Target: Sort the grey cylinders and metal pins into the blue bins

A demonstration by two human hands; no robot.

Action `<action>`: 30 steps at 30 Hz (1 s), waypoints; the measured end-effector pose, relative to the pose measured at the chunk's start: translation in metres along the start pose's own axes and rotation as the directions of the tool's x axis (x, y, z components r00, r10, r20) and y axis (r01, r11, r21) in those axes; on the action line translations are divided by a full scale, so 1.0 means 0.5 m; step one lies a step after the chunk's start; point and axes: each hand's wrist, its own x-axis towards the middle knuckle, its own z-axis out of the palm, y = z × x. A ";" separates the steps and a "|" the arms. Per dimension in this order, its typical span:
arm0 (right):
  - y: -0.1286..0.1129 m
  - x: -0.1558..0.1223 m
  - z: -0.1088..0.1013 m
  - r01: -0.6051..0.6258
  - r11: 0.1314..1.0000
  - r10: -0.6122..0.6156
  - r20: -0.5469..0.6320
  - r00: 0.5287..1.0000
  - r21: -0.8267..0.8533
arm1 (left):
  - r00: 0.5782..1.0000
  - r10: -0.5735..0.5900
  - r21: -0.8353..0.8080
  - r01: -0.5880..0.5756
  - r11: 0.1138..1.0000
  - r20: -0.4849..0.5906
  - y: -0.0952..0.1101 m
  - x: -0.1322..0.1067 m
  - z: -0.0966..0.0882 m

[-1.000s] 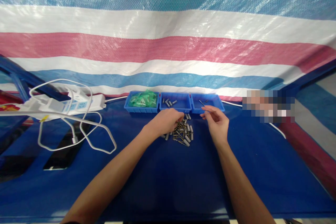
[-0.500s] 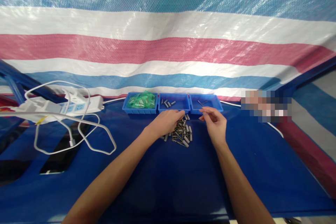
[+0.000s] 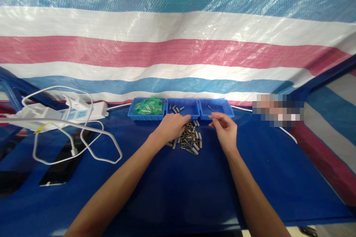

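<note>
A loose pile of screws (image 3: 187, 141) and grey metal sleeves (image 3: 195, 150) lies on the blue table. My left hand (image 3: 174, 126) is over the pile's back left side, fingers curled down; whatever is in them is hidden. My right hand (image 3: 226, 129) stays just in front of the right blue bin (image 3: 230, 111), thumb and fingertips pinched together; I cannot make out anything between them. A couple of thin screws (image 3: 213, 108) lie in that bin. Several grey sleeves (image 3: 175, 109) sit in the middle blue bin (image 3: 191, 112).
Green plastic packets (image 3: 148, 106) fill the left blue bin (image 3: 136, 117). To the left are a white power strip (image 3: 97, 110), looped white cables (image 3: 107, 132) and a dark phone (image 3: 57, 172). A striped tarp (image 3: 178, 52) hangs behind; a blurred patch (image 3: 278, 111) covers the right.
The view has shifted slightly, moving everything a little left. A thin screw near my right fingertips no longer shows there. My left hand stays at the pile.
</note>
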 end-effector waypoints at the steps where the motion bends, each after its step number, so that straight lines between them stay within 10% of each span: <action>1: 0.001 0.000 0.000 0.001 1.000 -0.001 0.000 1.000 -0.002 | 1.000 -0.002 0.007 0.002 1.000 -0.001 0.001 0.001 0.003; 12: -0.006 -0.001 0.001 0.001 1.000 -0.001 -0.007 1.000 0.015 | 0.994 0.034 0.030 -0.031 0.999 -0.104 0.003 0.004 0.010; 17: -0.013 -0.003 0.002 0.000 1.000 0.000 0.014 1.000 0.026 | 0.952 -0.009 -0.262 -0.075 0.962 -0.307 -0.002 0.003 -0.005; 25: -0.029 -0.022 0.017 -0.072 0.989 0.031 0.300 0.953 0.129 | 0.940 -0.207 -0.886 -0.161 0.435 -0.272 -0.015 0.000 -0.024; 30: -0.036 -0.039 0.038 -0.202 0.942 0.076 0.415 0.907 0.269 | 0.972 -0.154 -0.943 -0.125 0.309 -0.179 -0.026 -0.006 -0.033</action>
